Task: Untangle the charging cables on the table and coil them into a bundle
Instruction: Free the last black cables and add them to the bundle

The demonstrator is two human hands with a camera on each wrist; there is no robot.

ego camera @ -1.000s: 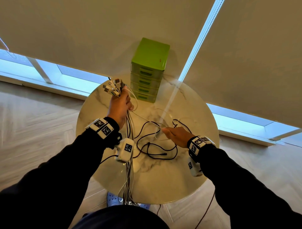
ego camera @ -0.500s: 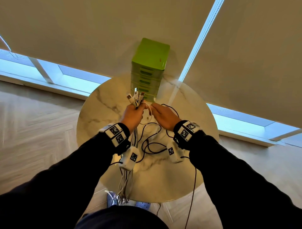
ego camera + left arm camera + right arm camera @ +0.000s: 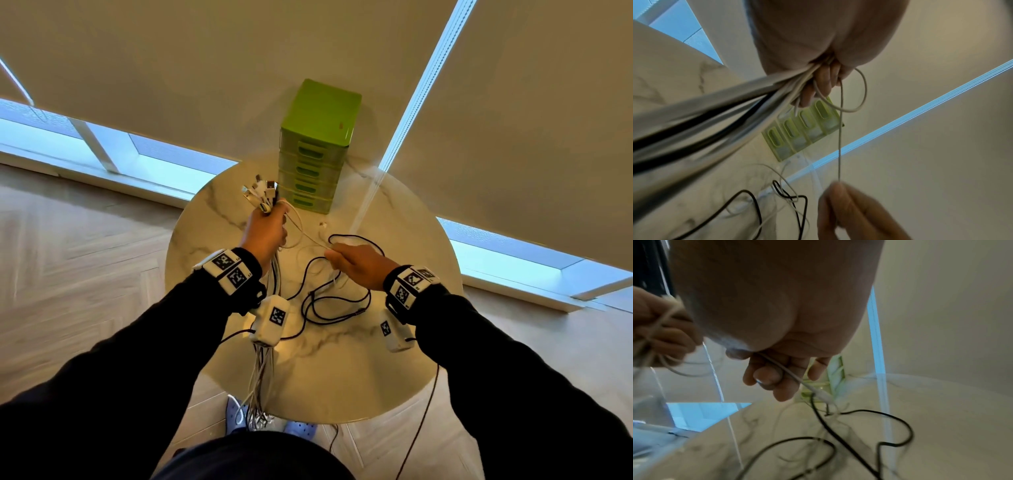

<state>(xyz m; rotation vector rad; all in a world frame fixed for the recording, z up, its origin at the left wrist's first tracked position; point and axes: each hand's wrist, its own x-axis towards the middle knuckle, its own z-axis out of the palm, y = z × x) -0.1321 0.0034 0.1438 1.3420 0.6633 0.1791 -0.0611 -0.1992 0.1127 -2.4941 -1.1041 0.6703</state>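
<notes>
Here, item one: a bundle of cables [image 3: 265,349], mostly white with some black, gripped in the left hand [image 3: 265,233], whose fingers [image 3: 822,84] are curled tight round it. The plug ends [image 3: 260,195] fan out above those fingers; the long tails hang below the wrist, past the bench [image 3: 342,383] edge toward the floor.

Item two: a single white cable [image 3: 840,129], running taut from the left fingers across to the right hand [image 3: 359,263]. The right fingers [image 3: 777,374] pinch it, thumb against forefinger, the remaining fingers loosely curled. A slack loop of the same white cord hangs just beside the left fingers.

Item three: black cables [image 3: 337,305], lying loose in tangled loops on the bench beneath and around the right fingers, with thin white strands mixed in; which strand crosses which cannot be told.

Item four: a green drawer unit [image 3: 317,147], upright on the bench beyond both hands, nearest the left fingers.

Both wrists carry marked white bands and small camera boxes; sleeves are dark.
</notes>
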